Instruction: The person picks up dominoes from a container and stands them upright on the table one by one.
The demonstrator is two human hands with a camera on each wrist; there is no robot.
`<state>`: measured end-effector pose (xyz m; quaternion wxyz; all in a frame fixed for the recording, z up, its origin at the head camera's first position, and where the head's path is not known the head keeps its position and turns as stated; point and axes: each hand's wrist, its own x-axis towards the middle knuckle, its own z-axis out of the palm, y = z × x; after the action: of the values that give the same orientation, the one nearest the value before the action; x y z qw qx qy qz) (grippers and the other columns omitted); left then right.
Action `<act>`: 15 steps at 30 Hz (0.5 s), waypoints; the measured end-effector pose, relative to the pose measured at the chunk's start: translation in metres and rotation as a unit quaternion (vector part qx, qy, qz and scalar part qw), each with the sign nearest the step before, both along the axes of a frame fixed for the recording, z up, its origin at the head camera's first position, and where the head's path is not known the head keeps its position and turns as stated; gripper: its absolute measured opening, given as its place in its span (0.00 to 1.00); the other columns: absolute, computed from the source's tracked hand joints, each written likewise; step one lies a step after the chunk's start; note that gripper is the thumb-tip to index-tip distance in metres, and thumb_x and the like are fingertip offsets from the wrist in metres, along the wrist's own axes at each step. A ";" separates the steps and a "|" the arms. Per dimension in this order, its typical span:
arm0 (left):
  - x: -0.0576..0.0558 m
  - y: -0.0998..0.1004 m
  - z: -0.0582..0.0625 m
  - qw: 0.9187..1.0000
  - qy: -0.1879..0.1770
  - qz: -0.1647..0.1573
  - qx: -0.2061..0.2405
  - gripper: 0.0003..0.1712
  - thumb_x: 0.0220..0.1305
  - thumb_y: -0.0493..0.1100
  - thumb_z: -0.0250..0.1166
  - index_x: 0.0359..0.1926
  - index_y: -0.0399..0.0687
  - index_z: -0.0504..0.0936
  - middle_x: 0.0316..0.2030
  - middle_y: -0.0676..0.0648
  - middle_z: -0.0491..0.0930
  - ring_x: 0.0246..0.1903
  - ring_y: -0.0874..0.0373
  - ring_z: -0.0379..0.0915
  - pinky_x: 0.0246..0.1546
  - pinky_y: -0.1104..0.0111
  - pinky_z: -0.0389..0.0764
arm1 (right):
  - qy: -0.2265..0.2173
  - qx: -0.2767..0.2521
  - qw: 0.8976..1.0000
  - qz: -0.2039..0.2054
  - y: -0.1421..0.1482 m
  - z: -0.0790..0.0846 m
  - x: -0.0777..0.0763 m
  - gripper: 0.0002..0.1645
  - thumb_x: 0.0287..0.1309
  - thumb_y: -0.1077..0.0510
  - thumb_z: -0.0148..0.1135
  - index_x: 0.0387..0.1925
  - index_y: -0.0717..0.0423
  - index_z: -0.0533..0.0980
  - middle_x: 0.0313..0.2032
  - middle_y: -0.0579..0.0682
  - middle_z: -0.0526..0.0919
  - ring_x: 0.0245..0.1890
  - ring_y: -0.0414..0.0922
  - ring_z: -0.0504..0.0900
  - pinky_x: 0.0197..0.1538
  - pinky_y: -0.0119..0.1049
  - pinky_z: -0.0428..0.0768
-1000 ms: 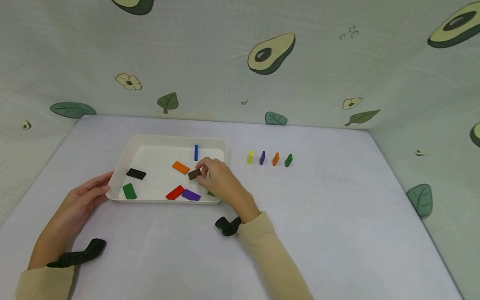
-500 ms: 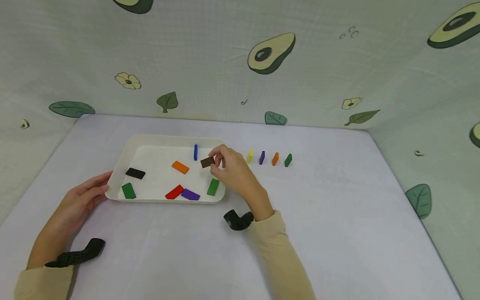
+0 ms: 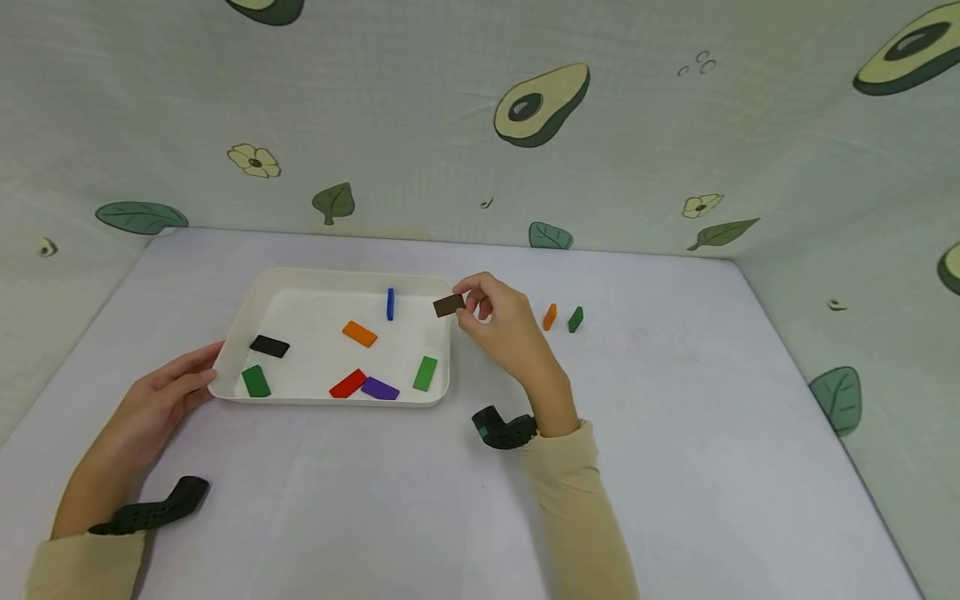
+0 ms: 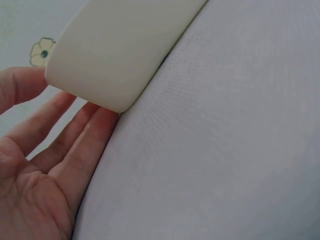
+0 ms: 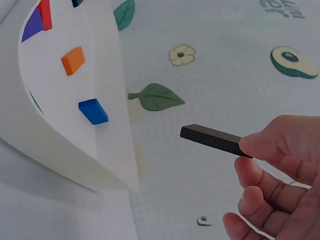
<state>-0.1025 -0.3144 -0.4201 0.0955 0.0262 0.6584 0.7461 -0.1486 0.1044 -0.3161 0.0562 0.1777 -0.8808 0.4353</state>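
Observation:
My right hand [image 3: 501, 325] pinches a dark brown rectangular block [image 3: 449, 306] between thumb and fingers, over the right rim of the white tray [image 3: 330, 403]. In the right wrist view the block [image 5: 212, 139] sticks out lengthwise from the fingertips. At the tray's near left corner, my left hand [image 3: 165, 400] rests its thumb and fairly straight fingers against the outer wall. Inside the tray lie blue [image 3: 390, 304], orange [image 3: 360, 333], black [image 3: 270, 346], red [image 3: 348, 383] and purple [image 3: 380, 389] blocks, plus a dark green block [image 3: 256, 381] and a lighter green block [image 3: 424, 373].
To the right of the tray, an orange block [image 3: 550, 317] and a green block [image 3: 575, 319] stand on edge on the white tablecloth [image 3: 712, 433]. An avocado-print cloth [image 3: 420, 108] hangs behind the table. Each wrist wears a black camera mount.
My right hand has carried the brown block from inside the tray rightward and away from me. It now hides the standing yellow and purple blocks. The left hand stays at the tray.

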 end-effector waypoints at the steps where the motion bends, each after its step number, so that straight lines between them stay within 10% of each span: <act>1: 0.000 0.000 0.000 1.000 0.001 -0.001 0.004 0.24 0.69 0.37 0.51 0.65 0.51 0.68 0.54 0.66 0.72 0.48 0.77 0.73 0.43 0.84 0.76 | 0.001 -0.004 1.000 -0.004 0.003 0.001 0.000 0.13 0.56 0.64 0.57 0.44 0.55 0.74 0.30 0.47 0.74 0.33 0.42 0.71 0.32 0.31 0.71; 15: 0.000 0.000 0.000 1.000 -0.003 0.002 0.023 0.22 0.69 0.35 0.51 0.61 0.53 0.72 0.53 0.67 0.73 0.47 0.76 0.74 0.43 0.84 0.77 | 0.004 -0.039 0.998 -0.045 0.039 0.007 -0.001 0.14 0.57 0.64 0.59 0.46 0.56 0.75 0.32 0.51 0.75 0.35 0.44 0.73 0.41 0.34 0.74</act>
<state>-0.1030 -0.3144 -0.4204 0.0952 0.0252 0.6406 0.7615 -0.1498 0.1433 -0.3093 0.0864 0.1377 -0.8700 0.4655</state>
